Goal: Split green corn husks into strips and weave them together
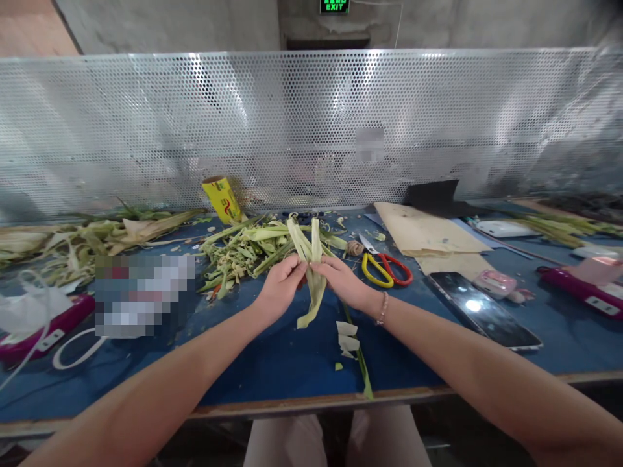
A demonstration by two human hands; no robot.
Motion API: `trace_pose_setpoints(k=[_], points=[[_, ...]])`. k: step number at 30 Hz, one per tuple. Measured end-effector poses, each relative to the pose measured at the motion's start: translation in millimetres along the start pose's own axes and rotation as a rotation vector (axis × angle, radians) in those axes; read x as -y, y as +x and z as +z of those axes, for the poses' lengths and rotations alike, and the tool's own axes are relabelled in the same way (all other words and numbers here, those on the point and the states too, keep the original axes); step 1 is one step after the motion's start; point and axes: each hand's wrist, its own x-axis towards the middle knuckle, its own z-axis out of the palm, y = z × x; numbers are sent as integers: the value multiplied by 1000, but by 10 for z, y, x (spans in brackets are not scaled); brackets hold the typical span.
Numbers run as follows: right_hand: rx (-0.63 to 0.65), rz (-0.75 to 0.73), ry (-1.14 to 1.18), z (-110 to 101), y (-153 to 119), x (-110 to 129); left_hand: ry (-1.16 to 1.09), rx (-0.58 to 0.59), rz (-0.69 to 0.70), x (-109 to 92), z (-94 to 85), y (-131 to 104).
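Observation:
Between my two hands is a pale green corn husk strip (314, 295), its two upper ends spread in a V and its lower part hanging over the blue table. My left hand (282, 285) pinches it from the left, thumb and fingers closed. From the right, my right hand (343, 282) grips the same husk; a beaded bracelet circles that wrist. The fingertips nearly meet, and the exact hold is partly hidden. Behind my left hand spreads a heap of green husk pieces (243, 250). Scissors (384, 267) with yellow and red handles lie beyond my right hand, beside a small twine ball (354, 248).
A tilted yellow tube (222, 200) stands near the perforated metal screen (311, 130). More husks (97, 243) lie at left. Right are brown paper (428, 230), a phone (481, 308), a pink case (495, 283) and a purple power strip (584, 292). Scraps (347, 338) sit near the front edge.

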Motion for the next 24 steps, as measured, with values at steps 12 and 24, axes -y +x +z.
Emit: trace_pose_setpoints(k=[12, 24], points=[[-179, -193, -236, 40, -7, -52, -282, -104, -221, 33, 89, 15], [-215, -221, -305, 51, -64, 47, -552, -186, -393, 25, 99, 17]])
